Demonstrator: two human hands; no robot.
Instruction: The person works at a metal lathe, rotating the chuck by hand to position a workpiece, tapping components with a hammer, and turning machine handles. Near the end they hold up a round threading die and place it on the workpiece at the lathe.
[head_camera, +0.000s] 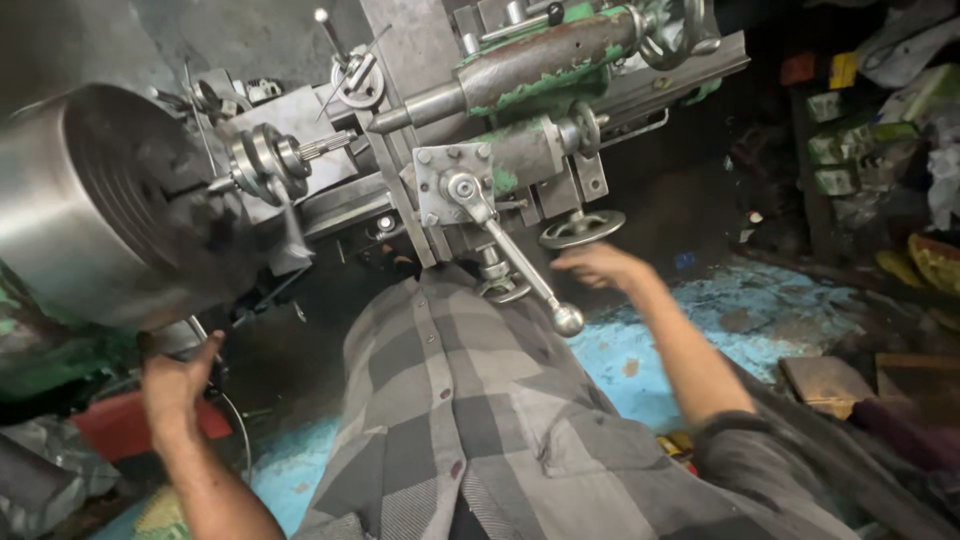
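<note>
- Left hand (178, 385) was down low under the big steel chuck (90, 200), fingers curled up around something dark there, couldn't tell what.
- Right hand (600, 265) reached out loosely spread, fingertips just by the small handwheel (582, 228), not clearly gripping it.
- Long lever (520, 270) with a ball end slanted down-right, just beside that hand.
- Splined workpiece (300, 155) stuck out of the chuck, long axis pointing right toward the tailstock (540, 60).

Floor (770, 310): blue, worn and stained.
Shelves (880, 120): dark, crowded with green and white boxes.
Wooden block (825, 382): flat on the floor, right side.
Red object (120, 425): lower left, partly hidden.
</note>
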